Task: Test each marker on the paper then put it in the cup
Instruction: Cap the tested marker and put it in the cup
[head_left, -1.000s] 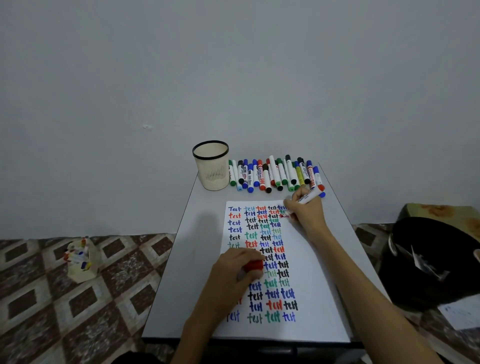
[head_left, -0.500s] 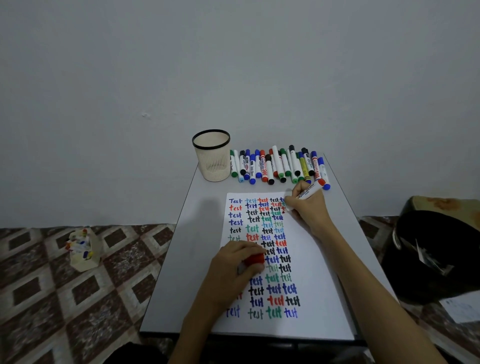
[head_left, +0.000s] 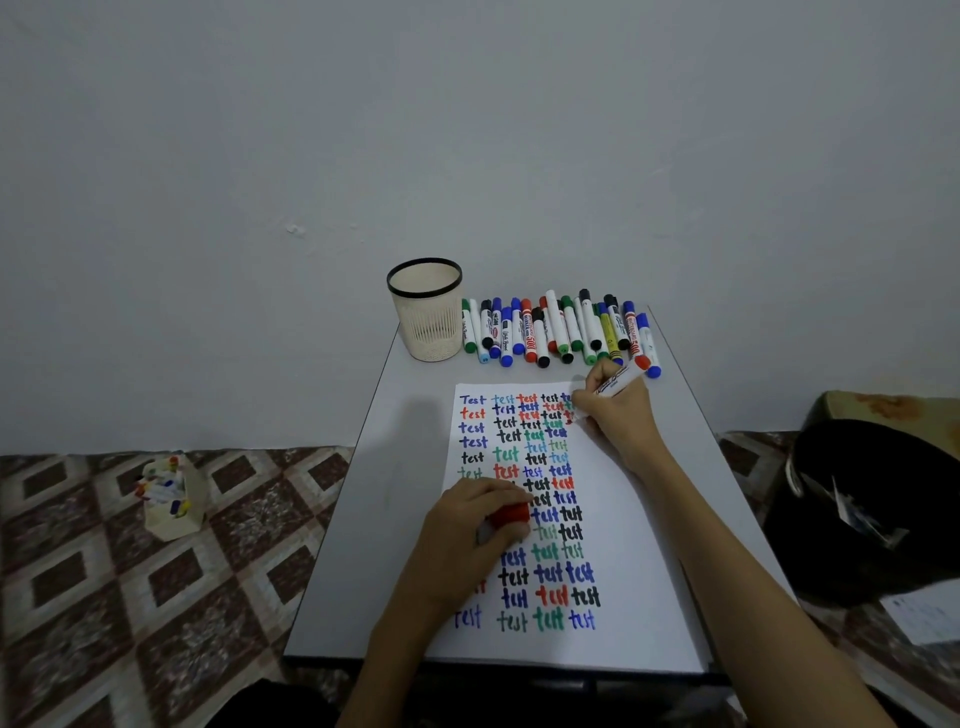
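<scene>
Right hand (head_left: 615, 415) at the far right corner of the paper (head_left: 639, 545), fingers curled tight round a white marker (head_left: 618, 385). Barrel slanted, back end up and to the right toward the far edge, writing end down at the sheet beside the top rows of words. Tip itself mostly hidden by the fingers; contact with the paper not clear.

Left hand (head_left: 467, 525) resting on the left half of the paper, near the middle of its length, fingers clamped on a red cap (head_left: 511, 514). Wrist and forearm reaching in from the near edge and covering part of the writing.

Paper flat on the grey worktop (head_left: 395, 493), filled with columns of the word "test" in blue, red, black and green, from the far edge almost to the near one. Right side of the sheet blank.

Cup (head_left: 426, 312) upright at the far left corner of the worktop: cream, ribbed lower wall, black rim, well apart from both hands. No markers visible inside from this angle.

Row of markers (head_left: 556, 332) lying side by side just right of the cup along the far edge, caps blue, green, black and red, rightmost ones just beyond the right hand.

Patterned tile floor (head_left: 156, 597) to the left, with a small holder (head_left: 169, 499) of coloured pens standing on it. Dark round object (head_left: 857, 509) to the right of the worktop. Plain grey wall (head_left: 467, 130) behind.
</scene>
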